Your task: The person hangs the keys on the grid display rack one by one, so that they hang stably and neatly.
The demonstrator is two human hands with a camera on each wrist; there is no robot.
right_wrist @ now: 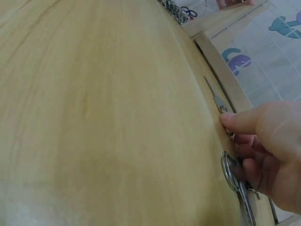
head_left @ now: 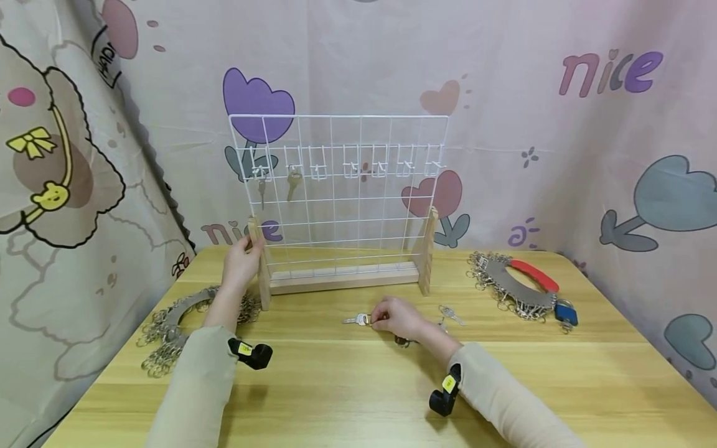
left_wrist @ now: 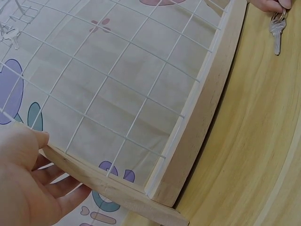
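A white wire grid rack (head_left: 347, 221) stands on wooden feet, with small hooks across it. Two keys hang at its left, a silver key (head_left: 262, 191) and a brass-coloured key (head_left: 294, 182). My left hand (head_left: 242, 264) grips the rack's left wooden upright (head_left: 264, 287), thumb in front and fingers behind in the left wrist view. In front of the rack, my right hand (head_left: 399, 318) pinches a silver key (left_wrist: 276, 35) by its head and ring, the blade pointing left. Metal rings (right_wrist: 229, 172) with a key lie on the table just below that hand. Another key (head_left: 452, 315) lies to its right.
A large curved metal holder crowded with small rings (head_left: 182, 314) lies at the left, partly behind my left forearm. A similar holder with a red handle (head_left: 534, 275) and a blue padlock (head_left: 566, 313) lies at the right. A printed curtain (head_left: 504, 124) hangs behind the table.
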